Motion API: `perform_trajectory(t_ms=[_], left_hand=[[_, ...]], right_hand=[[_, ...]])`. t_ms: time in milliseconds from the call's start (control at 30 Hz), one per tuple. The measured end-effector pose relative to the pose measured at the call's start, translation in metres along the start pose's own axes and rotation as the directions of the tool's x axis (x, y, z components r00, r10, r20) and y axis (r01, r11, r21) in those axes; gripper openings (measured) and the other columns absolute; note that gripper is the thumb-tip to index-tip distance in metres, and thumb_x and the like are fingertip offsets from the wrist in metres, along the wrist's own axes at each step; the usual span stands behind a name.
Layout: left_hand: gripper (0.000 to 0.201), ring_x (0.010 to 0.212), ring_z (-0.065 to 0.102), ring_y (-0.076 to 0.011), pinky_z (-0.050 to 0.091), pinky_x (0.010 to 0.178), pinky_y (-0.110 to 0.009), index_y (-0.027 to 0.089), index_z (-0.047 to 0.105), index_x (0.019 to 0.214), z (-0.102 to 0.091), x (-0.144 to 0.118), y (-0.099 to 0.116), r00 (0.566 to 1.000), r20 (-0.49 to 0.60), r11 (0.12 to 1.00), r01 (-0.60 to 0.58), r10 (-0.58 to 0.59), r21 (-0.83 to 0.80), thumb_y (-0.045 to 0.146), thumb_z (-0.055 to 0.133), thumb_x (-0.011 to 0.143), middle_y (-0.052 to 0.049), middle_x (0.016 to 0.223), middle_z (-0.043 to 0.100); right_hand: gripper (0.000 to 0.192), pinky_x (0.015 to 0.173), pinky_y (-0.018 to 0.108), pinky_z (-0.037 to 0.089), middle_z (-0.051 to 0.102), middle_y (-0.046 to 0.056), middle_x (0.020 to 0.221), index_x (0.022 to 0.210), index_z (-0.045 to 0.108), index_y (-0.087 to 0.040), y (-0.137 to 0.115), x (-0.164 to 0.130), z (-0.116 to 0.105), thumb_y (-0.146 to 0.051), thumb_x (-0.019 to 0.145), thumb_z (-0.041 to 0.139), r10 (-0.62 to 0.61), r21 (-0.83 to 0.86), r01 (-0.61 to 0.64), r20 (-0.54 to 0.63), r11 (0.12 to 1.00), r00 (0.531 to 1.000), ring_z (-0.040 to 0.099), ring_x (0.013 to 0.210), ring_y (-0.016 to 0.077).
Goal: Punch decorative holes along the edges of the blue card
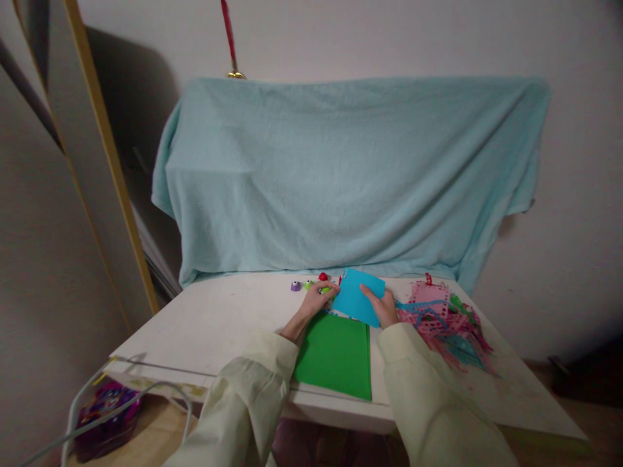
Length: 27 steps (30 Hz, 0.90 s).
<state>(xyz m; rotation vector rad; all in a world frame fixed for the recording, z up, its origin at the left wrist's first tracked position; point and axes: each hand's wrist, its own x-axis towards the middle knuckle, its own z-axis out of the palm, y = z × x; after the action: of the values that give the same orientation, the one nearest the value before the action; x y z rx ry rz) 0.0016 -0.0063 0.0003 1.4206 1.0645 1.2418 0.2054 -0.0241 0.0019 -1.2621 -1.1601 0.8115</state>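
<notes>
My right hand grips a sheet of blue paper, thumb on top, tilted above the table. At the sheet's left edge, the fingers of my left hand are pinched together; whether they hold the paper or something small is not clear. A folded green sheet lies flat below the hands. Just beyond my left hand are a small purple piece with an eye-like spot, a small green piece and a small red piece. Small blue paper bits lie under the blue sheet.
To the right is a heap of punched pink, blue and green paper scraps. A light blue towel hangs behind the white table. A white cable loops at the front left, near a purple package.
</notes>
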Motion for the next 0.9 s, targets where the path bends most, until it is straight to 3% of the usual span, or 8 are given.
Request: perform_trajectory(t_ms=[233,367,467,567,767,900], left_hand=[[0.031,0.045,0.047,-0.0089,0.036,0.043,-0.02,0.015,0.071,0.082,-0.003,0.005,-0.008,0.998,-0.048,0.998,-0.034,0.036,0.045,0.043,0.065,0.071,0.0,0.061,0.058],[0.027,0.066,0.057,-0.0133,0.043,0.055,-0.021,0.016,0.071,0.081,-0.008,0.01,-0.011,0.981,-0.109,0.985,-0.153,0.161,0.081,0.04,0.064,0.072,-0.005,0.084,0.064],[0.027,0.074,0.057,-0.0156,0.045,0.058,-0.021,0.016,0.071,0.083,-0.01,0.011,-0.012,0.97,-0.149,0.981,-0.182,0.191,0.072,0.04,0.064,0.074,-0.006,0.091,0.064],[0.027,0.074,0.057,-0.0154,0.044,0.056,-0.021,0.016,0.071,0.084,-0.01,0.011,-0.012,0.968,-0.169,0.982,-0.176,0.184,0.065,0.04,0.064,0.075,-0.007,0.093,0.064],[0.033,0.056,0.051,-0.0105,0.038,0.044,-0.02,0.018,0.071,0.092,-0.008,0.009,-0.011,0.972,-0.194,0.991,-0.122,0.132,0.062,0.045,0.061,0.078,-0.006,0.094,0.063],[0.021,0.076,0.058,-0.0157,0.047,0.069,-0.026,0.02,0.072,0.084,-0.007,0.004,-0.003,0.923,-0.203,0.937,-0.289,0.327,0.197,0.038,0.065,0.078,-0.005,0.088,0.063]], right_hand=[[0.04,0.076,0.037,0.054,0.074,0.009,0.09,0.089,0.071,-0.017,-0.003,-0.001,0.001,-0.049,0.065,0.073,0.013,0.097,-0.016,0.033,0.995,0.999,0.068,0.086,0.0273],[0.044,0.076,0.036,0.053,0.074,0.01,0.091,0.092,0.071,-0.015,-0.005,-0.003,0.002,-0.048,0.063,0.076,-0.025,0.114,0.01,0.129,0.993,0.991,0.067,0.084,0.0263],[0.044,0.074,0.037,0.053,0.074,0.009,0.085,0.087,0.072,-0.014,-0.003,-0.003,0.004,-0.048,0.06,0.077,-0.053,0.095,0.034,0.207,0.995,0.977,0.067,0.076,0.0253],[0.043,0.071,0.036,0.053,0.074,0.009,0.083,0.084,0.072,-0.014,-0.002,-0.003,0.005,-0.049,0.059,0.077,-0.077,0.066,0.064,0.219,0.996,0.973,0.067,0.072,0.0243],[0.041,0.065,0.033,0.052,0.072,0.009,0.074,0.072,0.069,-0.014,-0.005,-0.003,0.004,-0.053,0.06,0.074,-0.095,-0.011,0.098,0.136,0.995,0.986,0.065,0.071,0.0245],[0.038,0.064,0.032,0.052,0.072,0.008,0.074,0.073,0.069,-0.014,-0.003,-0.003,0.003,-0.051,0.063,0.072,-0.119,-0.018,0.124,0.158,0.992,0.98,0.064,0.067,0.0228]])
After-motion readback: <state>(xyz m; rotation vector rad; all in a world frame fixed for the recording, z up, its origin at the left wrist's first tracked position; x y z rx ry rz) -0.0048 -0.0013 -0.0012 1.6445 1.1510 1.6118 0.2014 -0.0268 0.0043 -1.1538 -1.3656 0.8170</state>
